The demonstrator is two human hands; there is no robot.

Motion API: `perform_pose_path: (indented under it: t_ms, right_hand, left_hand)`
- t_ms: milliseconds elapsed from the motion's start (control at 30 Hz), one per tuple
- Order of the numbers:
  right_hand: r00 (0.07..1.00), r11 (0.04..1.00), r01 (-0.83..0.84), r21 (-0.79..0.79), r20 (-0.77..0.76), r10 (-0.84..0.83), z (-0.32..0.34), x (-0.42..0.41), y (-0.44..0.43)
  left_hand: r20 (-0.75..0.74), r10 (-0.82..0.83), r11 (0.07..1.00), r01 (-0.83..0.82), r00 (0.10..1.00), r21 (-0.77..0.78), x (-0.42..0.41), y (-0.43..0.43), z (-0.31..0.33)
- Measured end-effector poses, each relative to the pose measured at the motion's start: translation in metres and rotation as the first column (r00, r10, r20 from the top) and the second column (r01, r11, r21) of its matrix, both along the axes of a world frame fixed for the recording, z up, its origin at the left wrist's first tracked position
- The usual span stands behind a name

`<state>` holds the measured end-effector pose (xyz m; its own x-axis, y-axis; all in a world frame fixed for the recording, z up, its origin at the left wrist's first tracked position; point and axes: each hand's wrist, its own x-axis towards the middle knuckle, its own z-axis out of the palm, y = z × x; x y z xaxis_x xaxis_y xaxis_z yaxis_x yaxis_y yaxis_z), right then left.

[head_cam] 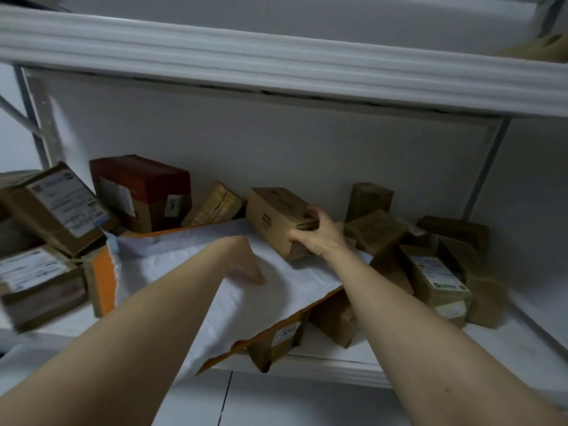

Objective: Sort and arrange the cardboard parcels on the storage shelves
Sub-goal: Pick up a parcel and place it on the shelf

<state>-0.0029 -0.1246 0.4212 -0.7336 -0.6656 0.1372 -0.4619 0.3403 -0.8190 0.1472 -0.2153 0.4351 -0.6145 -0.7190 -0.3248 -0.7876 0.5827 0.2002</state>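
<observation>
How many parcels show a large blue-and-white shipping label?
3: the tilted box at far left, the flat box just below it, and the right-side box among the brown parcels. Others may be hidden or facing away.

just the one head cam; close in, looking forward and slightly up into the shelf [338, 361] bay, arms in front

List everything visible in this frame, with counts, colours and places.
Shelves: two, white, stacked.
Flat parcel: one, white with orange edges, centre of lower shelf.
Held box: one, brown, centre back.
Dark red box: one, back left.
Labelled boxes: two, brown, far left.
Taped parcel: one, yellowish, back centre.
Brown boxes: several, right.
Boxes underneath: two, brown, under the flat parcel.
Left hand: rests on the flat parcel.
Right hand: grips the held box.
</observation>
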Motion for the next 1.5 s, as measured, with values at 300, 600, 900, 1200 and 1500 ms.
perform_pose_path:
  t_ms: [300,600,900,1200,1500]
  right_hand:
    - [1.000,0.996,0.001,0.088,-0.025,0.002,-0.011,-0.002,-0.011]
    - [0.999,0.999,0.038,0.025,-0.025,-0.037,0.000,-0.008,0.011]
    - [0.925,0.937,0.343,-0.063,-0.152,-0.349,-0.001,-0.055,0.100]
    - [0.795,0.785,0.606,0.131,-0.138,-0.591,-0.047,-0.120,0.191]
    - [0.825,0.785,0.560,0.266,-0.095,-0.557,-0.093,-0.152,0.202]
  left_hand:
    - [0.061,-0.054,0.997,0.057,0.997,-0.047,-0.010,-0.016,-0.010]
    - [-0.305,0.062,0.998,-0.064,0.950,0.001,-0.025,0.002,0.016]
    - [-0.729,-0.142,0.983,0.006,0.670,-0.185,-0.096,0.100,0.033]
    - [-0.625,-0.320,0.945,0.283,0.712,-0.161,-0.177,0.178,-0.014]
    - [-0.511,-0.312,0.949,0.289,0.801,-0.127,-0.216,0.196,-0.053]
